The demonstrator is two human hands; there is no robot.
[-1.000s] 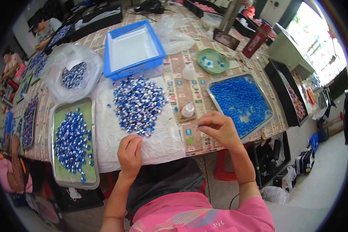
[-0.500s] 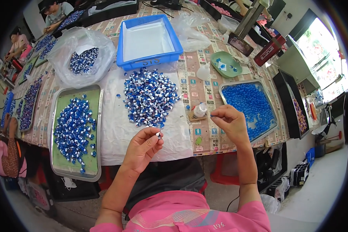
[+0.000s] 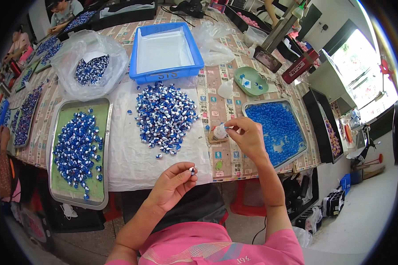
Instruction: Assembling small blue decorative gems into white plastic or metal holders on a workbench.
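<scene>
My left hand [image 3: 172, 183] pinches a small blue-and-white piece [image 3: 192, 169] at the near table edge, just off the white sheet [image 3: 132, 159]. A heap of blue-and-white pieces [image 3: 163, 115] lies on that sheet ahead of it. My right hand [image 3: 247, 137] holds a small blue cap [image 3: 227, 128] in its fingertips, right beside a small white squeeze bottle [image 3: 220, 132] that stands on the table. To the right of that hand is a metal tray of blue caps [image 3: 274, 128].
A metal tray with a green liner [image 3: 77, 150] holds blue-and-white pieces at the left. Farther back are a blue plastic bin [image 3: 166, 51], a clear bag of pieces [image 3: 90, 66], a green dish [image 3: 250, 81] and black trays [image 3: 323, 123]. Other people sit at the far left.
My left hand has drawn back from the heap toward me with a piece pinched in it. My right hand has stayed by the white bottle.
</scene>
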